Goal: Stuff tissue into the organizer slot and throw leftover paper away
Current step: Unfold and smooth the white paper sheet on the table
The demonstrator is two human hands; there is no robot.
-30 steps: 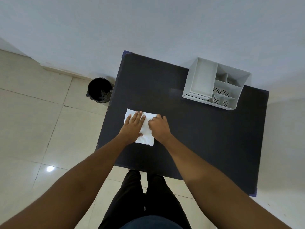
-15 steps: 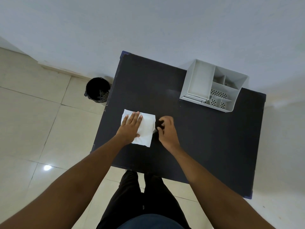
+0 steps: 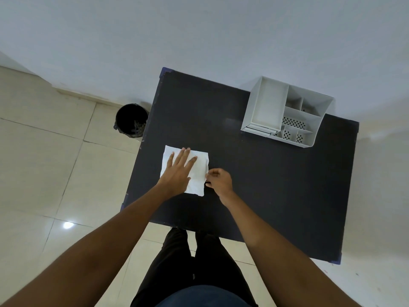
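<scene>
A white tissue [image 3: 199, 171] lies flat on the black table [image 3: 254, 173], near its left edge. My left hand [image 3: 180, 170] rests flat on the tissue with fingers spread, pressing it down. My right hand [image 3: 219, 181] sits at the tissue's right edge, fingers curled and pinching that edge. The white organizer [image 3: 285, 113] stands at the table's far right, with one large open slot on its left and several smaller compartments on its right.
A black waste bin [image 3: 131, 120] stands on the tiled floor just left of the table's far left corner. A white wall runs behind the table. My legs are at the table's near edge.
My right hand slid off the tissue to its right edge and moved a little nearer to me along it. My left hand stayed pressed on the tissue.
</scene>
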